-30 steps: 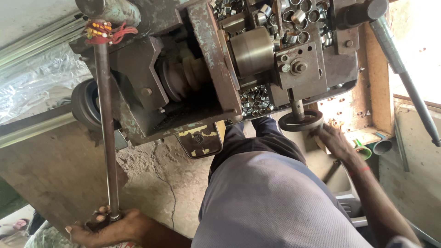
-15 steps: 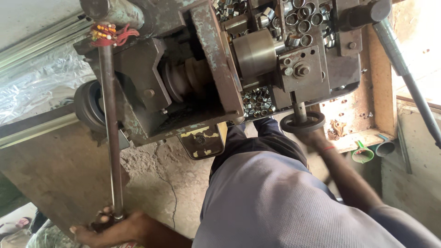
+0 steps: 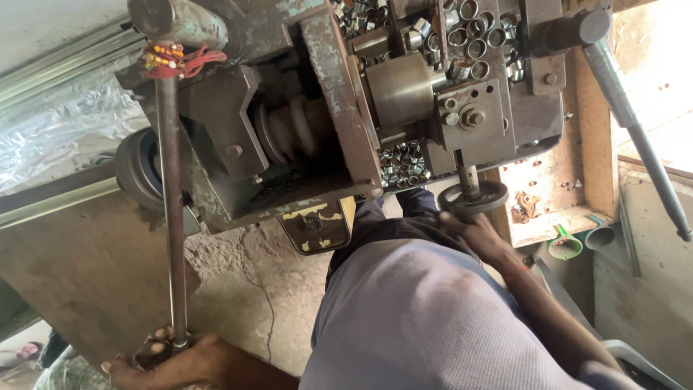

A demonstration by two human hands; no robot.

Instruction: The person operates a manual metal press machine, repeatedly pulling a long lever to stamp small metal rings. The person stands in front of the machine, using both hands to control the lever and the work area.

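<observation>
Since a second ago the right hand has risen from beside the small handwheel to its underside, where the fingers now touch the rim; whether that grip is clenched around it I cannot tell, since the wheel covers the fingertips. Over the same time the left hand has stayed at the foot of the long lever rod, its grip clenched round the rod's lower end at the bottom edge of the view.

One rod, round, dull grey steel, rust-stained, runs straight up from that hand to the top of the machine, where red and yellow threads are wound about it. One handwheel, a dark cast disc with a raised rim, sits on a short bright shaft under the machine's right side. Flaking green paint covers the heavy cast-iron body, with a smooth brass-toned cylinder at its middle and a ribbed, worm-like spindle to the left of that. Small shiny metal rings lie heaped in the tray above and in a pocket below the cylinder, too many and too tangled to count. A second long handle slants down at the right. The person's grey shirt hides the floor below, and both forearms are cut off by it.
</observation>
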